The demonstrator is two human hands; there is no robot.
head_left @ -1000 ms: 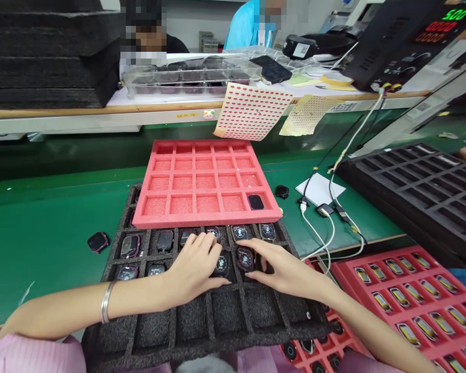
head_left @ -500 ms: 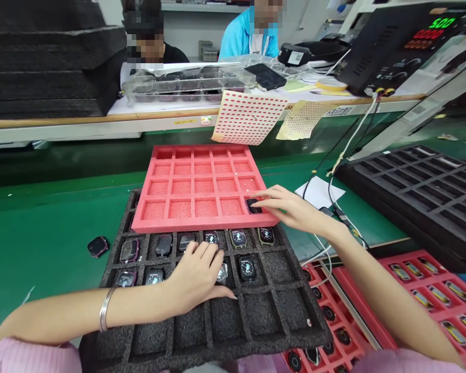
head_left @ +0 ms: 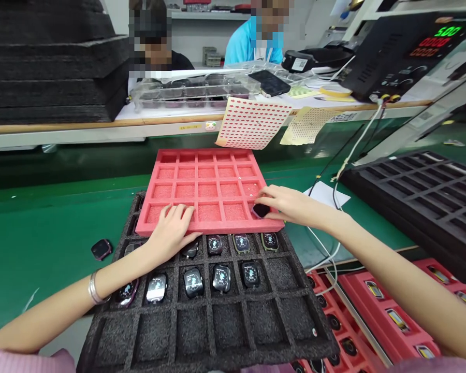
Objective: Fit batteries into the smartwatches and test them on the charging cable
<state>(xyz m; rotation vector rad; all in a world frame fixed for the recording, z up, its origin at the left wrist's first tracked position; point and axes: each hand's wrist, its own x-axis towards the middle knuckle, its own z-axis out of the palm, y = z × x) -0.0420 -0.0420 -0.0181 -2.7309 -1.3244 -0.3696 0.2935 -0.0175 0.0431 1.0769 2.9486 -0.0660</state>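
A pink foam tray (head_left: pixel 207 171) with a grid of pockets lies across the far half of a black foam tray (head_left: pixel 202 326). Several smartwatch bodies (head_left: pixel 221 277) sit in the black tray's upper rows. My left hand (head_left: pixel 171 233) rests flat on the pink tray's near edge, fingers spread, holding nothing. My right hand (head_left: pixel 281 204) reaches to the pink tray's near right pocket, fingertips pinched on a dark watch body (head_left: pixel 261 210) there.
A loose watch body (head_left: pixel 101 249) lies on the green belt to the left. Red trays of parts (head_left: pixel 392 316) sit lower right, a black tray (head_left: pixel 423 191) and cables (head_left: pixel 334 181) on the right. Sticker sheets (head_left: pixel 252 123) hang from the far bench, where two people sit.
My left hand moved from the watches in the black tray up onto the pink tray's near edge. My right hand went from the black tray to the watch in the pink tray's corner pocket.
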